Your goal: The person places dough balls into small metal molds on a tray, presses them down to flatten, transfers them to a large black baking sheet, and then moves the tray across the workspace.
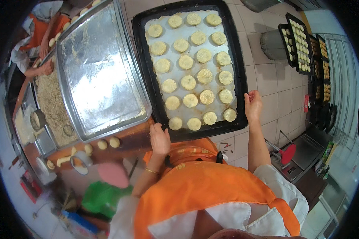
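Note:
A black baking tray [241, 75] lined with pale paper is held in front of me, over the table's right edge and the floor. Rows of round, flat, seed-coated pastries [188, 82] lie spaced out on it. My left hand [159, 138] grips the tray's near left corner, with its fingertips at the rim. At the right side, near the front corner, my right hand [253, 106] has its fingers closed on the edge. Just left of the baking tray, a shallow silver metal tray [103, 79] holds a few scattered crumbs.
A co-worker's hand [48, 67] is over a heap of seeds [54, 99] at the left. Dough balls [114, 142] and a metal ring [81, 162] lie along the wooden table edge [133, 133]. Loaded trays [301, 44] stand in a rack at the far right, beside a grey bin [273, 45].

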Motion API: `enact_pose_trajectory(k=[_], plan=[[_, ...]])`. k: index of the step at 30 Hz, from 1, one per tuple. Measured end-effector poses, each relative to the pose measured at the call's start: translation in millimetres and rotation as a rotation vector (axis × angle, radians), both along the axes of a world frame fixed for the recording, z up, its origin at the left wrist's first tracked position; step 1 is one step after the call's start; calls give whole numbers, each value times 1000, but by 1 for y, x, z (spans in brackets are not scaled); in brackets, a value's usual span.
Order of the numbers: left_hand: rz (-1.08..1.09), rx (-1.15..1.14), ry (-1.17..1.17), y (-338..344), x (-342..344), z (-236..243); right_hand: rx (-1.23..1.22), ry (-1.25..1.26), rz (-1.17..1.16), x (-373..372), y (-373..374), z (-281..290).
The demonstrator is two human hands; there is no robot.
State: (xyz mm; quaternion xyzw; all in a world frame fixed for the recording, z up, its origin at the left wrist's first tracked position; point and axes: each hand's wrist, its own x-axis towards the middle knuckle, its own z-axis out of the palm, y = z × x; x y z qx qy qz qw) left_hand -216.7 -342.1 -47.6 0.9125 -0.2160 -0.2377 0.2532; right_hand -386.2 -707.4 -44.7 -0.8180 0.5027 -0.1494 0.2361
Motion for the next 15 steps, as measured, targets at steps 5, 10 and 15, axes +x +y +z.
enact_pose_trajectory(k=[5, 10, 15], plan=[[116, -127, -13, 24, -13, -42, -25, 30, -17, 0, -12, -13], [157, -34, -26, 18, -10, -61, -108, 27, 45, 9, -22, -23], [105, 77, -116, 10, -9, -48, -30, 183, 29, 12, -25, -9]])
